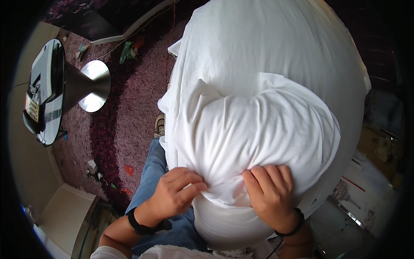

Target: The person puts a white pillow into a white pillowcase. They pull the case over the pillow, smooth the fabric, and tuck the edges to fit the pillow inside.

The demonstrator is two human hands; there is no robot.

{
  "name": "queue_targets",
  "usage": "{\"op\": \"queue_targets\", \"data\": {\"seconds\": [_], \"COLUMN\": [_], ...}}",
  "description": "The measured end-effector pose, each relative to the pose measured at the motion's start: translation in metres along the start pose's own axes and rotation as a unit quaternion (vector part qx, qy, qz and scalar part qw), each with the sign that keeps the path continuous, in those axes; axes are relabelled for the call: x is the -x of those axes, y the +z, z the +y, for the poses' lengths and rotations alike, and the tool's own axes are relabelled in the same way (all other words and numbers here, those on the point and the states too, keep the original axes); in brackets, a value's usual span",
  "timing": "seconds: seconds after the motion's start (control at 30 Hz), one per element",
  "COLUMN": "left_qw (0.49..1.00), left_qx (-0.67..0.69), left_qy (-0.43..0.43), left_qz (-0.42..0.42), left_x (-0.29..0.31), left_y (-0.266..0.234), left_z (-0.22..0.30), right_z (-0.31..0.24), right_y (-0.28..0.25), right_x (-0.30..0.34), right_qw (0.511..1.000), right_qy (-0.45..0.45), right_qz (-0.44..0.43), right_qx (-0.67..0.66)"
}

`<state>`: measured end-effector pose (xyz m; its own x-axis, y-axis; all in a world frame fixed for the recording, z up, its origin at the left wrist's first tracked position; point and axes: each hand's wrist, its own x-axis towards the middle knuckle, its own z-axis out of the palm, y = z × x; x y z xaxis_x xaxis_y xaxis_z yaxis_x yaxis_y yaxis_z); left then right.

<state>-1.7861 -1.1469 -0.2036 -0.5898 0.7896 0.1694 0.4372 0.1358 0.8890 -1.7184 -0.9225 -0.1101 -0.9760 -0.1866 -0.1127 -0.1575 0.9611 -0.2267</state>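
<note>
A white pillow [258,129] in a creased cloth case lies on a bed with a white sheet [267,39]. Its case gathers in folds toward the near edge. My left hand [177,190] pinches the cloth at the pillow's near left corner, thumb against bent fingers. To the right of it, my right hand [270,190] has its fingers curled over the near edge of the case, with the cloth bunched beneath them. Whatever the right thumb does is hidden. Each wrist wears a black band.
On the left stands a round-topped table [54,103] with a shiny pedestal base, carrying a dark box-like device. Scraps of litter [128,52] lie on the purple carpet [133,99]. A glass-topped surface [345,216] with printed pictures is at the lower right. My jeans-clad leg is beside the bed.
</note>
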Motion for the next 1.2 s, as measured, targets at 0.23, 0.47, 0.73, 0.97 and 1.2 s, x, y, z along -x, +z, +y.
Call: {"op": "queue_targets", "data": {"seconds": [0.23, 0.47, 0.73, 0.97, 1.2], "left_qw": [0.999, 0.990, 0.935, 0.872, 0.690], "left_qx": [-0.031, 0.034, 0.065, 0.324, 0.594], "left_qy": [0.019, 0.012, -0.303, -0.284, -0.346], "left_qz": [-0.028, -0.136, 0.174, 0.235, 0.224], "left_x": [-0.003, 0.038, 0.031, 0.013, -0.017], "left_y": [-0.003, 0.009, 0.021, 0.056, 0.056], "left_z": [-0.015, 0.007, -0.052, -0.092, -0.100], "right_z": [-0.009, -0.029, -0.037, -0.045, -0.012], "right_y": [-0.020, -0.019, -0.007, 0.031, 0.058], "right_x": [0.008, 0.026, -0.038, -0.089, -0.100], "right_qw": [0.999, 0.989, 0.990, 0.990, 0.995], "right_qy": [-0.023, -0.013, -0.027, -0.024, -0.036], "right_qz": [-0.035, -0.146, -0.109, -0.095, -0.049], "right_qx": [-0.020, -0.009, 0.083, 0.098, 0.073]}}
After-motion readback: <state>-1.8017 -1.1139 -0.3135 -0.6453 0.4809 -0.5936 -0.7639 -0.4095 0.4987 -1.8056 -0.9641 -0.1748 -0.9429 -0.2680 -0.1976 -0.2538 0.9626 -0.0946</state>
